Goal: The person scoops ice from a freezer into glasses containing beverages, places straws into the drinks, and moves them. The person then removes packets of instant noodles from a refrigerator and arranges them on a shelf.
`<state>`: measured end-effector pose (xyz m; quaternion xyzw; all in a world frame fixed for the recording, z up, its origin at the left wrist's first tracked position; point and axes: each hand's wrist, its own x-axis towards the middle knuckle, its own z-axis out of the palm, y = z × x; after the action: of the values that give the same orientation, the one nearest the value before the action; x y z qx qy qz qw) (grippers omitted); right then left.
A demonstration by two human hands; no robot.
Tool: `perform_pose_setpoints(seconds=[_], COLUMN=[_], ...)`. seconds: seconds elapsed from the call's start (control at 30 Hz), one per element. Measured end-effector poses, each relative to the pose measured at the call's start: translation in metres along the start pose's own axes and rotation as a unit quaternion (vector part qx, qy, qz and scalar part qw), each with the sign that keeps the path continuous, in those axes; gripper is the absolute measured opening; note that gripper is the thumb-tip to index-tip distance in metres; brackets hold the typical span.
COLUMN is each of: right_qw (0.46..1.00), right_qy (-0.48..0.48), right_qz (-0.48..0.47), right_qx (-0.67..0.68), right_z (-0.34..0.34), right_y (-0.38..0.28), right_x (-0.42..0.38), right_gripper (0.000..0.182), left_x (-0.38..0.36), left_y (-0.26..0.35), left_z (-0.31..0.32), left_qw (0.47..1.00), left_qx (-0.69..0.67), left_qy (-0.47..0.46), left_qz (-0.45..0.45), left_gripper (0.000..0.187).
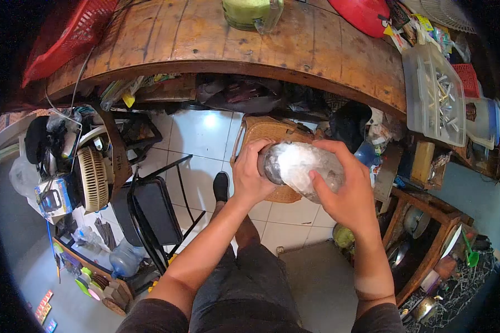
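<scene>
Two hands gripped a clear jar (pixel 300 169) held above the tiled floor (pixel 200 139).
Left hand (pixel 251 175) wrapped the lid end; right hand (pixel 344 186) clasped the body. A firm, steady body grip probably helped any twisting.

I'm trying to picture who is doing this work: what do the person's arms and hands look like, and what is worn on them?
Both arms are bare from the short dark sleeves down. The left hand and right hand wear no gloves; no watch, ring or bracelet shows. The fingers are uncovered, with short nails. Dark grey shorts cover the legs below.
</scene>
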<state>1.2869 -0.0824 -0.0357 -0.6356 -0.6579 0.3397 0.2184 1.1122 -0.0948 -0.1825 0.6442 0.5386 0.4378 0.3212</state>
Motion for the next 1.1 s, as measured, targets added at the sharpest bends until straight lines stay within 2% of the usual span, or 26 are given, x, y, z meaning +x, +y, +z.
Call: perform_pose_setpoints(seconds=[0.3, 0.37, 0.47, 0.6, 0.87, 1.0, 1.1], right_qw=[0.999, 0.995, 0.997, 0.998, 0.999, 1.000, 0.998], right_qy=[-0.004, -0.029, 0.006, 0.005, 0.018, 0.002, -0.043], right_qz=[-0.041, -0.055, -0.019, -0.057, -0.014, 0.001, 0.050], right_qx=[0.007, 0.074, 0.069, -0.014, -0.031, -0.029, -0.005], right_z=[-0.004, -0.009, -0.007, -0.010, -0.007, -0.011, -0.017], right_y=[0.008, 0.012, 0.004, 0.008, 0.003, 0.001, -0.007], right_x=[-0.002, -0.001, -0.004, -0.005, -0.005, -0.006, -0.008], right_gripper=[0.037, 0.045, 0.050, 0.047, 0.034, 0.035, 0.039], left_x=[0.000, -0.001, -0.001, 0.001, -0.003, 0.000, -0.001], left_y=[-0.007, -0.006, -0.007, -0.004, -0.007, -0.003, -0.004], left_z=[-0.003, -0.002, 0.000, -0.002, 0.001, -0.002, -0.002], left_qw=[1.000, 0.999, 0.999, 0.999, 0.999, 0.999, 0.999], left_qx=[-0.028, -0.042, -0.039, -0.034, -0.028, -0.029, -0.042], left_qy=[-0.003, -0.005, 0.001, -0.003, -0.008, -0.011, -0.017], left_qz=[0.014, 0.009, 0.004, 0.019, 0.017, 0.012, 0.004], left_gripper=[0.071, 0.071, 0.070, 0.069, 0.070, 0.070, 0.071])
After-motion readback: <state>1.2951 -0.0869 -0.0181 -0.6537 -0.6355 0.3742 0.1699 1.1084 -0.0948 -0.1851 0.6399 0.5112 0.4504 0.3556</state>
